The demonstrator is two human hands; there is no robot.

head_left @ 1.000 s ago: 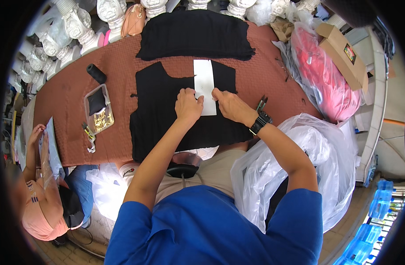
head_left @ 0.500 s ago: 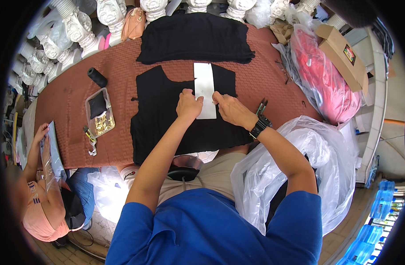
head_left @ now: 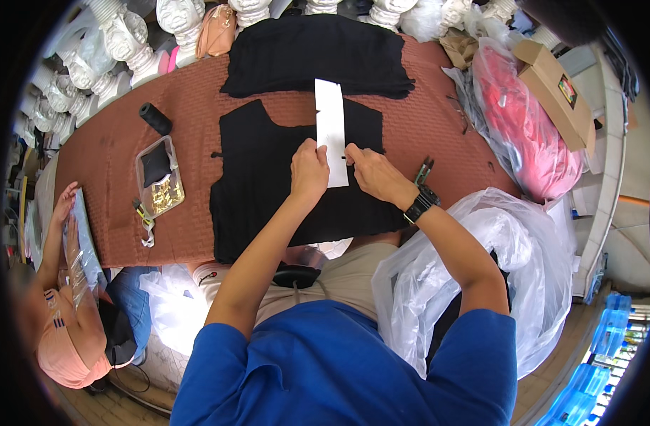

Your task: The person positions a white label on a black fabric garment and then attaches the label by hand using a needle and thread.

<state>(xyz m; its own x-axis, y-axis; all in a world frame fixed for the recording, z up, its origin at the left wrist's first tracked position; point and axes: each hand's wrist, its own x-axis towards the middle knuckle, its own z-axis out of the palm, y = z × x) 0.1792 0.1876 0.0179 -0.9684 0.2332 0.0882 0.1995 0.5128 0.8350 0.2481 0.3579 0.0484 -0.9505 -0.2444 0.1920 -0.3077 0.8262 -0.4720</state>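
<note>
Illumination is bright across the counter (head_left: 101, 220). The white strip (head_left: 331, 128) reflects strongly; the white plastic bag (head_left: 174, 312) at lower left is overexposed. Daylight glares behind the blue bottles (head_left: 610, 334). Fisheye distortion bows edges peripherally.

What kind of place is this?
It's probably a sewing workspace: black cloth lies on a brown-covered table, near what looks like a black thread spool and some small gold pieces.
</note>
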